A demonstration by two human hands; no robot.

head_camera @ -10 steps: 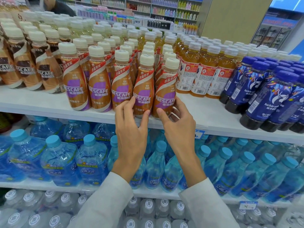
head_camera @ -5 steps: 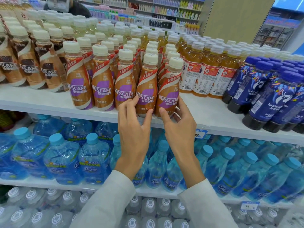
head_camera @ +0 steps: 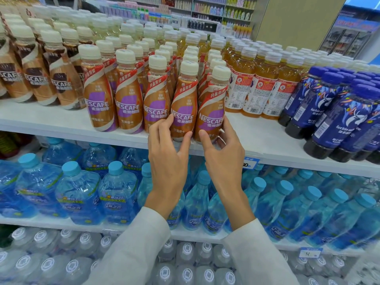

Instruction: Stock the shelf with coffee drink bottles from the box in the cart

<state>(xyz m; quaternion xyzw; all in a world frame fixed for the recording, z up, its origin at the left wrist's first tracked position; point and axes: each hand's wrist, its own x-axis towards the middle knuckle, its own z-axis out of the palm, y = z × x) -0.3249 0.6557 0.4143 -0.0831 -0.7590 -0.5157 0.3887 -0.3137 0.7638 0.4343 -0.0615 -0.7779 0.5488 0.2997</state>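
Shop aisle, a white flat shelf (head_camera: 51,120) packed with drinks. On its front edge, a row of five tan plastic coffee drink bottles (head_camera: 102,103) with cream caps and purple labels. Left hand (head_camera: 167,159) curled round the fourth bottle (head_camera: 183,99) near its base; right hand (head_camera: 225,161) clasping the end bottle (head_camera: 212,103) likewise, probably to square both with the row. Both upright on the shelf, long axis vertical, caps up, labels facing out. Alongside, amber tea bottles (head_camera: 253,89); below, blue water bottles (head_camera: 78,192).
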